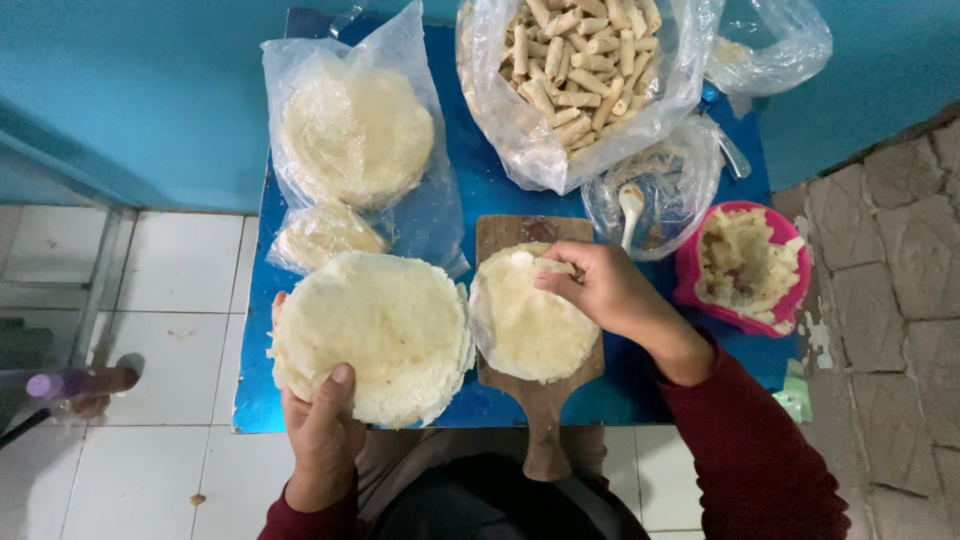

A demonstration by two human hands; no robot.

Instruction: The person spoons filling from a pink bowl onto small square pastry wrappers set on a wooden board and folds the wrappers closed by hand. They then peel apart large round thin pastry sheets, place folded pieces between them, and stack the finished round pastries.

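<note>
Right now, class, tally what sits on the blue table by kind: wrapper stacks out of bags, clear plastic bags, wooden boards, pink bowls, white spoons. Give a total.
Wrapper stacks out of bags: 1, the stack of wrappers under the left hand
Clear plastic bags: 5
Wooden boards: 1, the wooden board
Pink bowls: 1, the pink bowl
White spoons: 1, the white spoon
Total: 9

A single head-worn camera looks almost straight down — from close above — onto a small blue table point(500, 200) against a teal wall point(120, 90), tiled floor point(170, 280) at left — no second view.
</note>
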